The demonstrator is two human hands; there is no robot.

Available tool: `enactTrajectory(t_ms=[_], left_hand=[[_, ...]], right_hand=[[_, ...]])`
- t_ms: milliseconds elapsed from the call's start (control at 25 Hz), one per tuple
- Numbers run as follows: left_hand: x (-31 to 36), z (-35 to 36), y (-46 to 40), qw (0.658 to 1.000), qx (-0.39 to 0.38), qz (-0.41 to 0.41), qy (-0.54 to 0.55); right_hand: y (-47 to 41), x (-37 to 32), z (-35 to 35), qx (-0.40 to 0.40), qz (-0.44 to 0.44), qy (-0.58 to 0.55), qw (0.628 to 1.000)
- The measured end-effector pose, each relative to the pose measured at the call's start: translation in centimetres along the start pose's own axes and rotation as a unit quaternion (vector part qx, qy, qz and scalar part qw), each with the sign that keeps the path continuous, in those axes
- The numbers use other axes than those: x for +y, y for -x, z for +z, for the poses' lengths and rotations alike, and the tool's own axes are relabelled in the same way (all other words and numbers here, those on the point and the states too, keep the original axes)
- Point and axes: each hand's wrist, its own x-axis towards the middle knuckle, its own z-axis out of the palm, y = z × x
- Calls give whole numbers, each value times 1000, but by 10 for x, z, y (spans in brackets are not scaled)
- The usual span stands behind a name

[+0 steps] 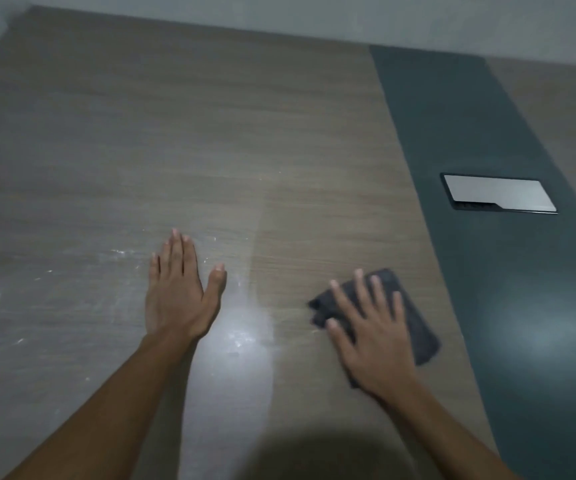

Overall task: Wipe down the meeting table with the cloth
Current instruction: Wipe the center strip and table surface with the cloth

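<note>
While both palms are lying flat on the wood, these lines are running from the near edge to the far one.

Right hand [371,336]: pressing down on the cloth with fingers spread and straight, not curled round it, probably to keep the whole pad bearing on the surface.
Cloth [414,327]: lying dark and folded flat on the table under that hand, near the dark strip, its far corner and right edge showing past the fingers.
Left hand [175,292]: resting flat, fingers straight and together, thumb out, holding nothing; it seems to be propping the person's lean.
Table [210,116]: showing a pale dusty film and white specks [120,252] around and left of the left hand, while the wood between that film and the cloth is looking cleaner, so the left part likely is waiting for the cloth.
Dark strip [452,133]: running away along the right.
Metal cover plate [497,194]: sitting flush in that strip, well apart from the cloth.
</note>
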Motion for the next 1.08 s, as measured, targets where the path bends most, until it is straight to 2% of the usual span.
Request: enactTrajectory(t_ms=[80, 200, 360, 440, 520, 680, 800, 880, 960, 1080], left_hand=[[1, 3, 0, 1000, 1, 2, -8], [0, 4, 2, 1000, 11, -6, 1], [-1, 8, -1, 1000, 15, -5, 0], [-2, 9, -2, 1000, 21, -8, 1], [-2, 9, -3, 1000, 18, -6, -1], [-2, 8, -4, 1000, 15, -4, -9], [-1, 7, -2, 1000, 10, -1, -3], [-1, 5, -1, 1000, 10, 2, 0], [0, 4, -1, 1000, 11, 1, 5], [1, 4, 0, 1000, 14, -6, 3]], right_hand=[[-31, 46, -6, 3, 77, 27, 997], [-114, 77, -12, -20, 135, 32, 990], [-237, 38, -13, -25, 174, 0, 984], [-278, -18, -5, -29, 134, -2, 991], [-293, -78, 0, -36, 56, -3, 998], [-253, -140, 8, -66, -96, 10, 993], [-181, -107, 3, -64, -185, -6, 981], [-141, -49, -2, -52, -190, 3, 980], [-122, 19, -9, -31, -134, 20, 990], [-147, 87, -19, -24, 8, 41, 999]])
